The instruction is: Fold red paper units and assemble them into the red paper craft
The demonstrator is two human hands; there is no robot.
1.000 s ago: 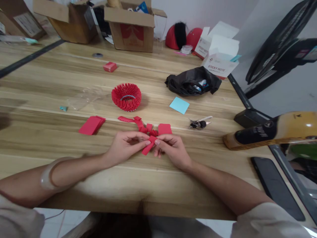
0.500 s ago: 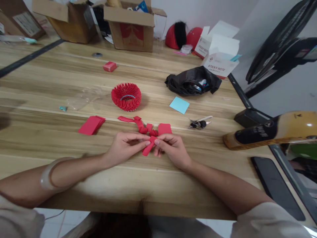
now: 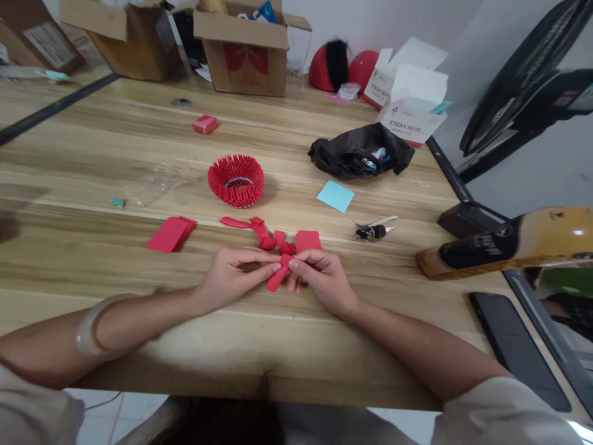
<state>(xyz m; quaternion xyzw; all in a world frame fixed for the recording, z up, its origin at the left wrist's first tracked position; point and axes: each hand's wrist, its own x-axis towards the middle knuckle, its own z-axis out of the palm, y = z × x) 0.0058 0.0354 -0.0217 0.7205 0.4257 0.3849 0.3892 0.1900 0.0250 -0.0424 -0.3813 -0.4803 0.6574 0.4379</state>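
Observation:
Between my two hands is a narrow folded strip of red paper [image 3: 277,279], slanting down to the left. My left hand [image 3: 236,272] pinches its upper left edge with thumb and forefinger. Across from it, my right hand [image 3: 323,278] grips the other edge the same way, its lower fingers curled beneath. Just beyond my fingertips lie several folded red paper pieces [image 3: 264,238] in a loose row. A stack of red paper squares [image 3: 308,240] sits behind my right hand, and a larger red paper stack [image 3: 170,235] rests to the left. Farther back stands a red bowl of folded paper units [image 3: 236,182].
Beyond are a blue paper sheet [image 3: 336,196], keys [image 3: 372,231], a black plastic bag [image 3: 361,151] and a small red packet [image 3: 204,124]. Cardboard boxes [image 3: 250,62] line the back. At the right are a yellow bottle [image 3: 509,244], a phone [image 3: 519,349] and a fan [image 3: 514,80].

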